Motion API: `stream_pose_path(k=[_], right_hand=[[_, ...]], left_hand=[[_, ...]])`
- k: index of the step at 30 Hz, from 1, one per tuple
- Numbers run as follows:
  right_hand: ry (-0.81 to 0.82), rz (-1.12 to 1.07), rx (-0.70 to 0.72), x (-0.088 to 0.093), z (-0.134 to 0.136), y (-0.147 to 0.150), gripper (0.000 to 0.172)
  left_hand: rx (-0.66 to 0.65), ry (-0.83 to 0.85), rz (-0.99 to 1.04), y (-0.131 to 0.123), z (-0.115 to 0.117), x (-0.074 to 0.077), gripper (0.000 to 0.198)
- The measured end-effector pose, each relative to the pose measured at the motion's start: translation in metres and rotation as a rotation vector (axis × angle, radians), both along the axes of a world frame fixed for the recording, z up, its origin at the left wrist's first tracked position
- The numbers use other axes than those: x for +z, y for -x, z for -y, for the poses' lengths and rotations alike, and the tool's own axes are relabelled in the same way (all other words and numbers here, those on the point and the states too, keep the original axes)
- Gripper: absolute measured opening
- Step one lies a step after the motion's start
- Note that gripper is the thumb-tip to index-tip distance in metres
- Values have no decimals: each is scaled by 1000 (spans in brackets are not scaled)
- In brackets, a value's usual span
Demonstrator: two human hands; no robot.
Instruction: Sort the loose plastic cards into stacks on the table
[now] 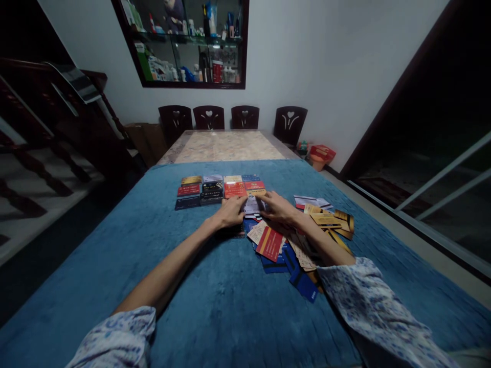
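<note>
Both my hands reach forward over rows of plastic cards. My left hand (232, 210) is closed with its fingertips at the left edge of a pale grey card (251, 205). At that card's right edge, the bent fingers of my right hand (281, 208) press in. The card lies at the front right of the neat rows. Beside it are red cards (233, 190), black cards (211, 194) and dark blue cards (187, 203). Under and around my right forearm spreads a loose heap with a red card (270, 243), blue cards (303, 283) and gold cards (328, 221).
A blue cloth (172, 266) covers the near part of the long table. Its far part shows a patterned top (218, 145). Several dark chairs (209, 117) stand beyond, below a wall cabinet (192, 56). A wooden railing (34, 148) runs along the left.
</note>
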State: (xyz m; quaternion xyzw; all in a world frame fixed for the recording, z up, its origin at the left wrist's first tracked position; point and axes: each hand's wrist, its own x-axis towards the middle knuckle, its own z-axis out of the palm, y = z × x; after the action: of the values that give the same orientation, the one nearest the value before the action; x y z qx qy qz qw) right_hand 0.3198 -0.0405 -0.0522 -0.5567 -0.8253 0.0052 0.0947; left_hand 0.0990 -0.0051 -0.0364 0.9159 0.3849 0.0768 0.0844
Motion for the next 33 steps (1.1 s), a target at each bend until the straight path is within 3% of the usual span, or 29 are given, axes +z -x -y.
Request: stream_pose_path(k=[8,15,26,33], right_hand=[[-18,-46,71,-10,-7,-9,56],[-43,39,44,-6,-5,-6,55],[-38,39,62,12,-14,-1,58],[-22,78,94,41,-27,16,44]], left_hand=[[-11,15,-21,2,0,4,48],[-12,17,-44,5,2,7,50],[-21,-61,28,8,0,15,41],[-26,-100,64,23,-18,28,28]])
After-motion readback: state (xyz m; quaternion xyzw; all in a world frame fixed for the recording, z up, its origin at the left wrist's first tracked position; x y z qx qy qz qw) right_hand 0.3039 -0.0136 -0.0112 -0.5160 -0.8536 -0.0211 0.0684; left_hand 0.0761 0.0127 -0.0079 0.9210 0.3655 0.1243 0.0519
